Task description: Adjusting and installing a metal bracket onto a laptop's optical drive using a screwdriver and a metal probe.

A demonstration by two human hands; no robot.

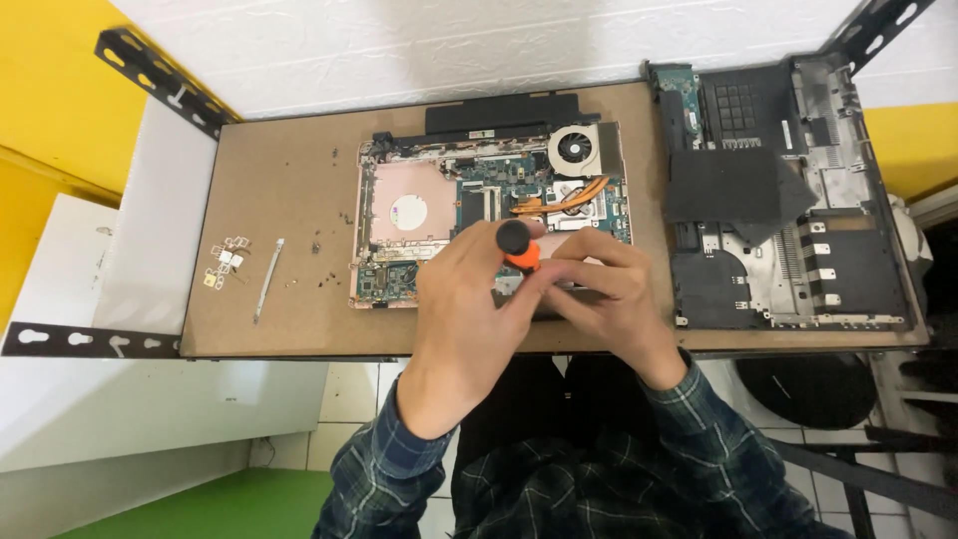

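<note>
**Two hands on a small screwdriver over an open laptop**

The left hand [461, 299] and the right hand [599, 294] meet in the middle of the frame, low on the board. Both are wrapped around a short orange screwdriver with a round black cap [517, 246]. The left fingers curl tight around its handle. The right fingers pinch it lower down, beside the left ones. Only the black top and a bit of the orange handle show. The tip is hidden under the fingers. The screwdriver stands almost straight up and points down at the front edge of the laptop.

Under the hands lies an opened laptop base with its green circuit board showing [489, 215]. It has a pink flat plate on its left part, a round grey fan [574, 150] at its upper right, and a bent copper pipe [564, 198] just below the fan. A long black battery bar sits along its top edge.

Both sleeves are dark green plaid [399, 469].

All of it rests on a flat brown wooden board [279, 190]. At the right of the frame lies a grey and black laptop bottom cover [788, 250], inside up. At the left of the frame lie a thin silver metal strip [267, 277] and a few small white and metal bits [228, 265]. Tiny dark screws are dotted between them and the laptop.
</note>
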